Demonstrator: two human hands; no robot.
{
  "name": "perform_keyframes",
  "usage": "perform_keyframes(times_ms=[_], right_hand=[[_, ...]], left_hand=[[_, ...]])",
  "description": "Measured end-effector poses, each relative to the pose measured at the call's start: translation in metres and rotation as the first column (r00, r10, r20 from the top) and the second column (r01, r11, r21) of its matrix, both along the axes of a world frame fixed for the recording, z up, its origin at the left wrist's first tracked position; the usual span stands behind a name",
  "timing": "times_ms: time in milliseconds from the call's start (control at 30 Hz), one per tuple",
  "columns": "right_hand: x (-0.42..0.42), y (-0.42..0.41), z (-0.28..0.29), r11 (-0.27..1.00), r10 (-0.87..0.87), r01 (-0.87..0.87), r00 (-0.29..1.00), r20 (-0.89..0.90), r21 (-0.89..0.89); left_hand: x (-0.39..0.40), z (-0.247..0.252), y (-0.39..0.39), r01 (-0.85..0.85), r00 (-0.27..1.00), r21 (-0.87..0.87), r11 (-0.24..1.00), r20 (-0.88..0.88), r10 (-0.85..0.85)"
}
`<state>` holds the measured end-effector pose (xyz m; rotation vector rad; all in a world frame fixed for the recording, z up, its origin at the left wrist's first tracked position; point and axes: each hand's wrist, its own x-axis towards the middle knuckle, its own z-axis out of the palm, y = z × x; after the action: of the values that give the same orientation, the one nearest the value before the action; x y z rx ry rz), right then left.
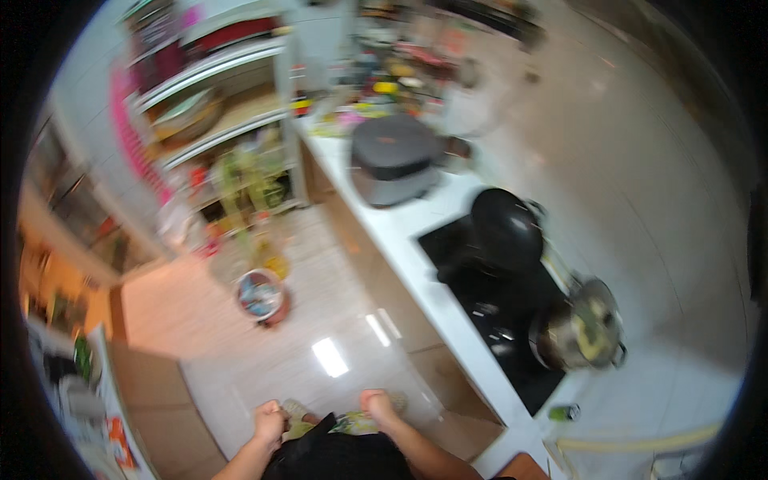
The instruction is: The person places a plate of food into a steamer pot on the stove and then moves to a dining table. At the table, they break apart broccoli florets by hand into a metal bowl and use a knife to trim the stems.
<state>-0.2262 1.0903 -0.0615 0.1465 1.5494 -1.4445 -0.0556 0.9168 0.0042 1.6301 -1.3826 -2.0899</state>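
My left hand (pixel 270 422) is curled into a fist at the bottom of the head view, in front of the black clothing (pixel 342 453) on my body. A short way to its right, my right hand (pixel 378 405) is also curled, with nothing visible in it. Both hands hang above the tiled floor (pixel 288 360) and touch no furniture. On the counter (pixel 390 234) to my right, a black wok (pixel 507 231) stands on the black cooktop (pixel 498 318). Nearer to me on the same cooktop is a steel pot (pixel 558 336) with yellowish and green contents. The picture is blurred.
Further along the counter stands a grey lidded appliance (pixel 396 159), with bottles and packets behind it. A round bin (pixel 262 295) with rubbish sits on the floor. A shelf unit (pixel 219 132) stands ahead; another counter (pixel 105 378) runs along the left. A can (pixel 564 412) lies near the cooktop.
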Motion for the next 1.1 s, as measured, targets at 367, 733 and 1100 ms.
perform_keyframes(times_ms=[367, 733, 1100], right_hand=[[0.133, -0.290, 0.016, 0.793, 0.609, -0.609, 0.792, 0.038, -0.019], [0.164, -0.651, -0.004, 0.679, 0.734, -0.731, 0.678, 0.037, -0.060], [0.280, -1.068, 0.039, 0.319, 0.936, -0.938, 0.334, -0.113, -0.133]], left_hand=[[0.175, -0.018, -0.194, -0.563, 0.806, -0.052, 0.825, -0.257, 0.534], [0.263, -0.028, -0.459, -0.693, 0.708, 0.039, 0.720, -0.150, 0.690], [0.343, -0.094, -0.634, -0.435, 0.856, -0.257, 0.863, 0.178, 0.485]])
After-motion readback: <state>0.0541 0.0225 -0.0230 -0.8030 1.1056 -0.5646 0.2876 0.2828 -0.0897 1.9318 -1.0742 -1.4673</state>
